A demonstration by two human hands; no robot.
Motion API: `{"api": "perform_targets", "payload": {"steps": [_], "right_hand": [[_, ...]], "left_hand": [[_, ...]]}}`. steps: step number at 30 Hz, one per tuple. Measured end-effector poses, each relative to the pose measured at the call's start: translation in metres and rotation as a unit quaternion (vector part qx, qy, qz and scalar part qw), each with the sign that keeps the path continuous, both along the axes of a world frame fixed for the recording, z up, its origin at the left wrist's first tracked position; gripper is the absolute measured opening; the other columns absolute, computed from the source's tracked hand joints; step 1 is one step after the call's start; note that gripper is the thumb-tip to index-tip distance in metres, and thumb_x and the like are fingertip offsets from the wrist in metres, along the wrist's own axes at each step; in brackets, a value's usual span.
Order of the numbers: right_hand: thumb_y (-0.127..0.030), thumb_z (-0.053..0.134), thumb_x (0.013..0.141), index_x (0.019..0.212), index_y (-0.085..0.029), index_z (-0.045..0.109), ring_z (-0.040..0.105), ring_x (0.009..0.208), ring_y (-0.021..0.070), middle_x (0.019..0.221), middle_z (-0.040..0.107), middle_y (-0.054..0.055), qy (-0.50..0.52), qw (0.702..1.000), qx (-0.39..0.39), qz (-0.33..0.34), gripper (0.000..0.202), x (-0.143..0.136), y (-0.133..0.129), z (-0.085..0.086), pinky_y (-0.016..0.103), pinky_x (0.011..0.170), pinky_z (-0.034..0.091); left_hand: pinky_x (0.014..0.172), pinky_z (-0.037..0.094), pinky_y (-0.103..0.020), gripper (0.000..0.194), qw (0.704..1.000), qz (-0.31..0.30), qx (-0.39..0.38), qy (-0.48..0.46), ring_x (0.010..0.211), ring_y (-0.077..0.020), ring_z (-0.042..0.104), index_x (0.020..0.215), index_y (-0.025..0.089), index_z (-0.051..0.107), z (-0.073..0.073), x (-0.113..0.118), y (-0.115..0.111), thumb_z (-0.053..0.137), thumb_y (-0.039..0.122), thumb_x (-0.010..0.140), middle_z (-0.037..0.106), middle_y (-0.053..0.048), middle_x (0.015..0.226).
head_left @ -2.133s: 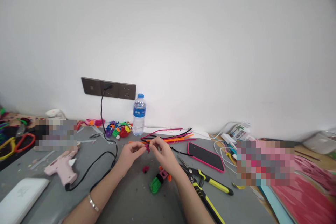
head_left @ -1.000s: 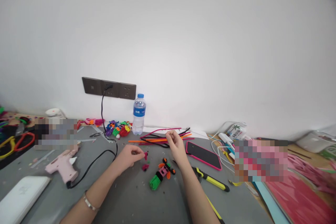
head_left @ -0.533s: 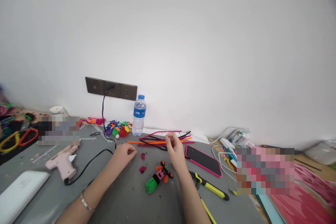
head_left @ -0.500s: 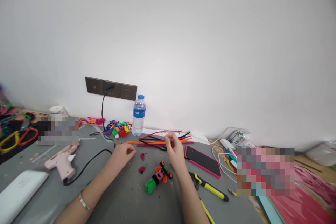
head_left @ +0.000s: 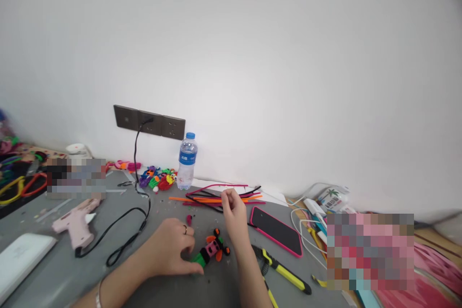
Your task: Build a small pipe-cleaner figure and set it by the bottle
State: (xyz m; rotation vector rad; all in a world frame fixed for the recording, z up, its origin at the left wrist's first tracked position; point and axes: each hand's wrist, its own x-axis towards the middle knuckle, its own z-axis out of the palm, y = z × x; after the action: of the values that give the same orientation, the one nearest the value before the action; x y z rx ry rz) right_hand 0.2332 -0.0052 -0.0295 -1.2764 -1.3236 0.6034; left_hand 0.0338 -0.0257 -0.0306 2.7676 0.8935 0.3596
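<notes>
My left hand (head_left: 173, 249) is low over the grey table, thumb and fingers apart around the green end of a small pipe-cleaner figure (head_left: 212, 249). The thumb covers part of that end; whether it presses on it I cannot tell. The figure lies flat, with a pink and black body, orange side pieces and black round tips. A small magenta piece (head_left: 189, 220) lies by my fingers. Raised in front of the loose pipe cleaners (head_left: 209, 197), my right hand (head_left: 234, 211) is closed in a pinch; anything between its fingertips is too small to make out.
A pink glue gun (head_left: 77, 224) with a black cord and a white box (head_left: 27, 260) lie left. A water bottle (head_left: 187, 161) stands by the wall, beside colourful pipe-cleaner pieces (head_left: 159, 178). Right are a phone (head_left: 276, 231), yellow-black pliers (head_left: 285, 272) and white cables.
My left hand has come down and right, opening from a closed pinch over the figure's green end and covering one magenta piece. My right hand keeps its pinch. The view has shifted slightly.
</notes>
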Motion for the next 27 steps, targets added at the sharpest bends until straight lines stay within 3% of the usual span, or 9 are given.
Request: {"api": "perform_targets", "payload": {"steps": [4,8,10,13,16,19,23,27], "right_hand": [[-0.041,0.046,0.090,0.073,-0.021,0.046,0.027,0.049,0.0110,0.056,0.027,-0.008,0.006,1.000,0.022,-0.017,0.027,-0.001,-0.003,0.005,0.024,0.047,0.022],[-0.042,0.047,0.090,0.074,-0.020,0.050,0.026,0.048,0.0103,0.055,0.025,-0.008,0.007,0.998,0.043,-0.055,0.027,0.003,-0.007,0.010,0.024,0.046,0.020],[-0.044,0.047,0.090,0.076,-0.020,0.051,0.025,0.047,0.0103,0.054,0.025,-0.009,0.014,0.996,0.047,-0.076,0.028,0.007,-0.009,0.013,0.024,0.044,0.019],[-0.046,0.047,0.090,0.079,-0.019,0.052,0.026,0.046,0.0105,0.053,0.028,-0.008,0.021,0.990,0.075,-0.117,0.030,0.013,-0.012,0.017,0.024,0.044,0.021],[-0.047,0.049,0.089,0.080,-0.019,0.052,0.029,0.047,0.0108,0.055,0.032,-0.008,0.034,0.981,0.110,-0.154,0.030,0.017,-0.012,0.017,0.024,0.046,0.025],[-0.046,0.049,0.089,0.080,-0.019,0.052,0.029,0.049,0.0113,0.056,0.033,-0.007,0.036,0.981,0.109,-0.155,0.029,0.014,-0.009,0.012,0.024,0.047,0.025],[-0.046,0.048,0.089,0.077,-0.019,0.050,0.029,0.050,0.0112,0.058,0.033,-0.007,0.043,0.994,0.076,-0.062,0.029,-0.003,-0.003,0.001,0.024,0.047,0.024],[-0.045,0.047,0.090,0.079,-0.019,0.052,0.034,0.052,0.0121,0.059,0.036,-0.006,0.020,0.997,0.043,0.055,0.029,-0.026,-0.002,-0.006,0.024,0.050,0.028]], "left_hand": [[0.059,0.033,-0.027,0.049,0.999,0.000,0.007,0.045,0.063,-0.0190,0.061,0.070,0.021,0.065,0.002,0.006,-0.010,0.067,0.069,0.063,0.067,-0.002,0.070],[0.059,0.034,-0.028,0.034,0.997,0.022,-0.026,0.066,0.064,-0.0218,0.062,0.082,0.022,0.063,-0.002,0.013,-0.016,0.071,0.053,0.068,0.069,-0.003,0.073],[0.059,0.033,-0.028,0.019,0.998,0.037,-0.045,0.031,0.065,-0.0217,0.062,0.082,0.023,0.062,-0.004,0.015,-0.015,0.067,0.040,0.074,0.068,-0.002,0.073],[0.060,0.035,-0.026,0.011,0.989,0.095,-0.079,-0.080,0.070,-0.0204,0.061,0.084,0.023,0.060,0.000,0.009,-0.006,0.061,0.033,0.078,0.067,-0.001,0.077],[0.058,0.035,-0.025,0.014,0.953,0.185,-0.112,-0.213,0.062,-0.0164,0.055,0.083,0.022,0.057,0.007,-0.002,0.008,0.056,0.035,0.082,0.060,0.001,0.069],[0.055,0.035,-0.023,0.022,0.893,0.223,-0.169,-0.353,0.058,-0.0140,0.050,0.083,0.020,0.055,0.011,-0.010,0.021,0.053,0.042,0.084,0.052,0.003,0.065],[0.049,0.037,-0.022,0.033,0.797,0.221,-0.280,-0.488,0.055,-0.0133,0.051,0.084,0.019,0.055,0.004,-0.010,0.031,0.057,0.052,0.079,0.053,0.003,0.062],[0.047,0.041,-0.023,0.039,0.759,0.203,-0.325,-0.526,0.061,-0.0161,0.058,0.086,0.018,0.057,-0.005,-0.007,0.035,0.063,0.054,0.074,0.063,-0.001,0.069]]}}
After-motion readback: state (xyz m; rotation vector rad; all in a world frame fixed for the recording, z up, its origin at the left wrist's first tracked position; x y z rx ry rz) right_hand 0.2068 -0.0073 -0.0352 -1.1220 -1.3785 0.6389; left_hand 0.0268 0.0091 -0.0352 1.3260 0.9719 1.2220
